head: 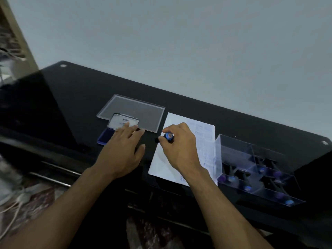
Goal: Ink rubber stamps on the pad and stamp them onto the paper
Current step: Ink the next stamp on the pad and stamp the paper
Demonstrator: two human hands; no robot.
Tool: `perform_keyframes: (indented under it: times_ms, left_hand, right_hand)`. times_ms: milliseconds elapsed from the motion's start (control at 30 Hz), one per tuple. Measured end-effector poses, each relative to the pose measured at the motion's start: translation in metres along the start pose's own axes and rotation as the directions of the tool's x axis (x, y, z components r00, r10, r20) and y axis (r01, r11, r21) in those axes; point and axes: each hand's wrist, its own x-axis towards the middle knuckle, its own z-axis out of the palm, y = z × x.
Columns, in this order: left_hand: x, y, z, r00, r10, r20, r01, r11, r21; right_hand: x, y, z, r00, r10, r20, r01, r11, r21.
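Head view: left hand (124, 146) flat steadying ink pad (105, 136), right hand (179, 146) gripping stamp (168, 136); a tilted press on paper (179, 141) could smudge.

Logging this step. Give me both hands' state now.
Left hand: open, fingers resting on the ink pad.
Right hand: holding a stamp.

The left hand (124, 151) covers most of the blue ink pad (105, 137). Print on the white paper sheet (201, 141) is blurred (unreadable); the black tabletop (75, 97) runs off both edges.
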Motion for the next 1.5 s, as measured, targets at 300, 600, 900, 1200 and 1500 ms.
perform_keyframes:
  times_ms: [300, 600, 900, 1200, 1500]
  left_hand:
    - [-0.026, -0.084, -0.011, 0.985, -0.174, 0.007, 0.173, 0.981, 0.092]
    - [-0.031, -0.122, -0.007, 0.975, -0.22, 0.019, 0.218, 0.972, 0.084]
    - [-0.026, -0.138, -0.001, 0.975, -0.219, 0.036, 0.212, 0.967, 0.14]
    - [-0.028, -0.138, 0.007, 0.977, -0.21, -0.022, 0.21, 0.961, 0.179]
    - [-0.027, -0.138, 0.01, 0.976, -0.217, -0.034, 0.219, 0.956, 0.194]
  right_hand:
    - [0.015, -0.048, 0.053, 0.986, -0.104, 0.131, 0.101, 0.994, 0.03]
    - [0.037, -0.082, 0.081, 0.957, -0.185, 0.225, 0.199, 0.979, -0.04]
    - [0.05, -0.096, 0.096, 0.934, -0.177, 0.31, 0.234, 0.959, -0.16]
    - [0.05, -0.089, 0.112, 0.925, -0.17, 0.339, 0.216, 0.971, -0.102]
    - [0.055, -0.09, 0.107, 0.922, -0.157, 0.353, 0.212, 0.969, -0.124]
